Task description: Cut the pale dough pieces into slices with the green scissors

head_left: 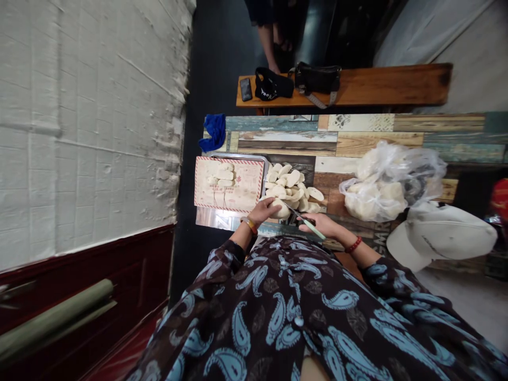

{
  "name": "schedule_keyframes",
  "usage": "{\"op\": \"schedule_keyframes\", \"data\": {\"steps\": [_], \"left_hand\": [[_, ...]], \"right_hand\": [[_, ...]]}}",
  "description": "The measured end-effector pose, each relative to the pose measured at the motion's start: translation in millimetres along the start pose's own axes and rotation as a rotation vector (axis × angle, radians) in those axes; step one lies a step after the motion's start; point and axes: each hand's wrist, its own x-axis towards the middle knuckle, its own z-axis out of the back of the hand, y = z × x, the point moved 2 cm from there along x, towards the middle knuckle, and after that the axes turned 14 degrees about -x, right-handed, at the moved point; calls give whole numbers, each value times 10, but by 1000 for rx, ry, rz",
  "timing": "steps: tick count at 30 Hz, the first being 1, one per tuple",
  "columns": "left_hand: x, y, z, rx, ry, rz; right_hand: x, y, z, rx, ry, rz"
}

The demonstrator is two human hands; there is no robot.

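At the table's near edge, my left hand (262, 212) is closed on a pale, rounded bun (281, 209), pressing it down. My right hand (322, 224) grips a knife (311, 227) with a light green handle, its blade reaching toward the bun. Just beyond both hands lies a heap of pale oval bread slices (292, 180). To the left, a printed paper board (204, 185) with a red-striped border carries several more slices (225, 174). Part of a metal tray (260, 157) shows behind that board.
Plastic bags of pale buns (375, 198) and a white cap (448, 233) stand right on the patchwork-wood table (377, 138). A blue cloth (214, 132) lies far left. Beyond, a bench (389, 87) holds a phone (246, 90), black cap (273, 84) and bag (317, 78); a person's leg (268, 45) is behind.
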Motion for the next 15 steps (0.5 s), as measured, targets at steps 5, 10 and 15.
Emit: {"op": "schedule_keyframes", "data": {"steps": [5,10,15], "left_hand": [[-18,9,11,55,22,-2],[-40,23,1,87,-7,-5],[-88,22,1,-40,-45,20]], "right_hand": [[41,100,106,-29,39,45],[144,286,212,-76,27,78],[149,320,192,144,57,-28]]}}
